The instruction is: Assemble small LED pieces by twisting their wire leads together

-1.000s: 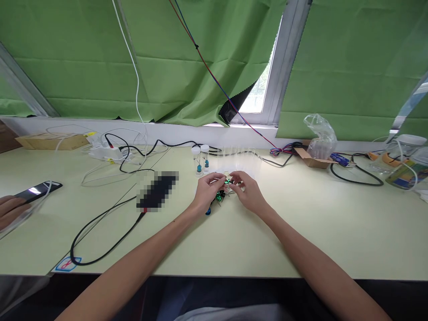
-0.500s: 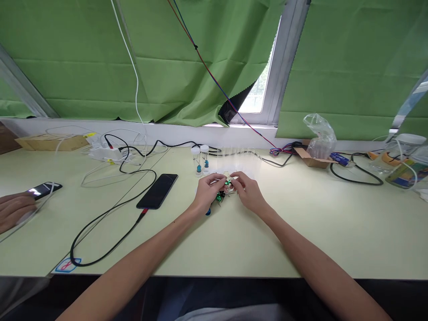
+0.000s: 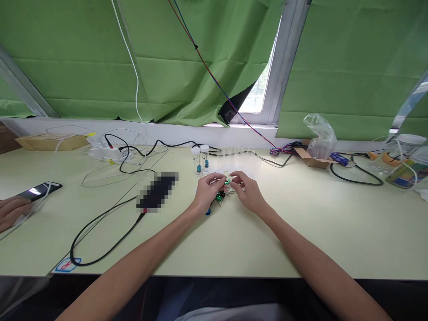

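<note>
My left hand [image 3: 206,192] and my right hand [image 3: 249,191] meet over the middle of the table, fingertips pinched around a small shiny green piece [image 3: 227,182]. It is too small to name, and the fingers partly cover it. Beneath them lie a few more small parts, among them a green one [image 3: 219,196]. A blue round piece [image 3: 207,211] rests by my left wrist. Just behind my hands, two clear vials with white caps [image 3: 196,163] stand upright with blue parts inside. Several clear tubes [image 3: 238,159] are lined up to their right.
Left of my arm is a dark, pixelated phone [image 3: 157,191] on a black cable [image 3: 96,263]. Another person's hand [image 3: 15,211] touches a phone [image 3: 40,189] at far left. A cardboard box [image 3: 314,159] with a plastic bag and jars [image 3: 406,145] stand at back right.
My fingers have shifted very slightly around the green piece. At far left, the other person's hand has moved a little left and down. The phone beside my arm is now pixelated.
</note>
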The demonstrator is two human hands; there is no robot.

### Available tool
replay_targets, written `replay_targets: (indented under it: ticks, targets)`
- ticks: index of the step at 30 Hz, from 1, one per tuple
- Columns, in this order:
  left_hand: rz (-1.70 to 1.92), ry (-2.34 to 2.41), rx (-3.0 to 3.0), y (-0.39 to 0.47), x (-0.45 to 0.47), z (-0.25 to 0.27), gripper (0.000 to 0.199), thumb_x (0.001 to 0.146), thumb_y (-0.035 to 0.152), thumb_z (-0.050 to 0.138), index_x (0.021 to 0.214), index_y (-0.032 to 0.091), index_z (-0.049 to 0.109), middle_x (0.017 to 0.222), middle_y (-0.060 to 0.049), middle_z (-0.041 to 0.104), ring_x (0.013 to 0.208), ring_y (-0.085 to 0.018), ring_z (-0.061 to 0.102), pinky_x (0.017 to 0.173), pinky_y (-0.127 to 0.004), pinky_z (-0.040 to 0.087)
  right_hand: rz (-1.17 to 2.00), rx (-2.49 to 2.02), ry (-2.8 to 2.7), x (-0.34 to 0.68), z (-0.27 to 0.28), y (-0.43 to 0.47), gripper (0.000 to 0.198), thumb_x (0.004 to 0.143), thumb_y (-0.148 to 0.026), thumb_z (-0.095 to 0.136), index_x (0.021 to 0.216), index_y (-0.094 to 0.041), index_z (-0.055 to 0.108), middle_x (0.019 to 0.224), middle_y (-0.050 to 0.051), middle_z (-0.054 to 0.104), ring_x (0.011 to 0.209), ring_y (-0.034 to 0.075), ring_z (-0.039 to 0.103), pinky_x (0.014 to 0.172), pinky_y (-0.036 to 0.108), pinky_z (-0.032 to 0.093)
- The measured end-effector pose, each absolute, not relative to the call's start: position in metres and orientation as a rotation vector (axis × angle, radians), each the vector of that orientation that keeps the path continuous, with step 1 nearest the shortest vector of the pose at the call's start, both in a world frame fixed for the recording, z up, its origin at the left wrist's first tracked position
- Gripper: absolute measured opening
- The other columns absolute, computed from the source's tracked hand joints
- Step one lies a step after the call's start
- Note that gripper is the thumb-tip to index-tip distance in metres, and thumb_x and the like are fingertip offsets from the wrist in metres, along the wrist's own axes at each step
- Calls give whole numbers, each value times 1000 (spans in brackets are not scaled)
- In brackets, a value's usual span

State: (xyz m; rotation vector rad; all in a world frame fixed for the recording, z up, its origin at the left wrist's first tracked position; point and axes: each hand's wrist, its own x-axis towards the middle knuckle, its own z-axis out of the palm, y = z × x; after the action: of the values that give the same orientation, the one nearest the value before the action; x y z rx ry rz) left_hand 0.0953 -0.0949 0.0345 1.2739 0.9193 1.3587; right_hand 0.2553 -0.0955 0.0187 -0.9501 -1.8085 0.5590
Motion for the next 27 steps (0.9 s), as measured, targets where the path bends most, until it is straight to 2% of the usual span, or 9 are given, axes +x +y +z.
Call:
replay_targets:
  ticks: [9, 17, 22, 27]
  targets:
    - [1351, 921, 1279, -95, 97, 34, 24, 68, 35, 77, 77, 15, 68, 79, -3, 63, 61, -14, 61, 68, -33, 52, 625, -1012, -1794, 254, 22, -98, 24, 96, -36, 42, 108, -22, 57, 73, 1, 67, 69, 16, 63, 65, 28, 48]
    - [1379, 921, 1282, -93, 95, 33, 22, 71, 34, 75, 78, 14, 67, 84, -3, 63, 57, -12, 60, 68, -33, 53, 504, -950, -1830, 254, 21, -98, 27, 88, -29, 55, 113, -20, 55, 101, 8, 63, 79, 15, 60, 65, 27, 50]
    - [1367, 928, 1281, -93, 96, 32, 22, 70, 33, 76, 78, 14, 67, 81, -3, 63, 59, -13, 61, 68, -33, 53, 517, -939, -1819, 255, 20, -97, 24, 89, -28, 54, 112, -20, 55, 95, 6, 64, 81, 16, 61, 67, 27, 50]
    - [1353, 933, 1283, -94, 96, 32, 23, 69, 34, 76, 78, 14, 67, 80, -3, 63, 61, -14, 61, 67, -32, 52, 578, -967, -1804, 254, 20, -97, 21, 93, -30, 48, 110, -20, 56, 80, 3, 65, 72, 15, 60, 66, 27, 48]
